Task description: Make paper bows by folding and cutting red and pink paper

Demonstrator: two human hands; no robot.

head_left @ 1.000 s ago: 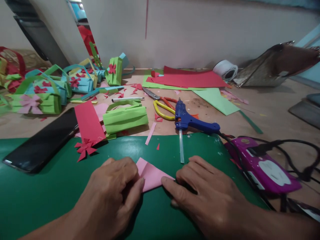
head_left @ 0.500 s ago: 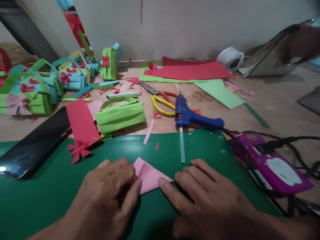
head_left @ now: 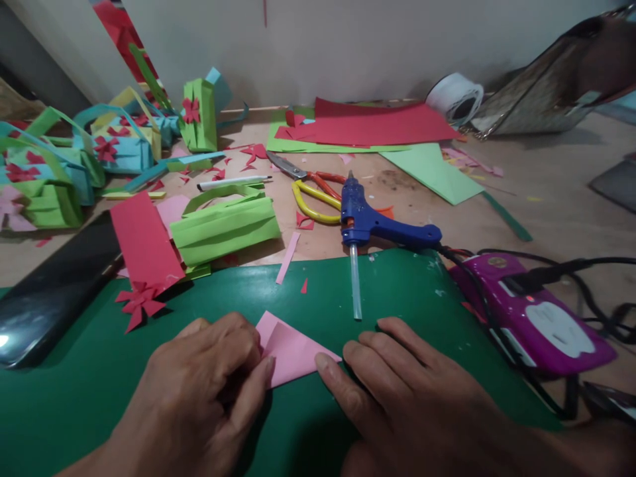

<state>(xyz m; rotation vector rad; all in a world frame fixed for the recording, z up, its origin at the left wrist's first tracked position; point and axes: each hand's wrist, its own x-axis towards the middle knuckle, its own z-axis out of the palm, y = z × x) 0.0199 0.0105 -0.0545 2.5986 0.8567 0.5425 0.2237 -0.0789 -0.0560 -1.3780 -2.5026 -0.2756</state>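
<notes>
A folded piece of pink paper (head_left: 291, 354), roughly a triangle, lies between my two hands on a green mat. My left hand (head_left: 199, 384) pinches its left end, thumb against curled fingers. That end is hidden behind the fingers. My right hand (head_left: 397, 384) rests palm down, its index fingertip pressing the pointed right end; the other fingers are loosely bent beside it. Beyond the hands are a blue glue gun (head_left: 358, 218) with a clear glue stick, a lime-green paper bag (head_left: 226, 232) and a red paper flower (head_left: 140, 305).
Scissors (head_left: 318, 199) lie behind the glue gun. Several small paper bags (head_left: 126, 152) stand at the back left. A black phone (head_left: 59, 285) lies left, a purple power box (head_left: 536, 318) with cables right. Red paper sheets (head_left: 377, 122) and a white tape roll (head_left: 457, 99) are at the back.
The view has shifted slightly, so the background things appear a little further left and higher. Both hands keep the same hold on the pink paper.
</notes>
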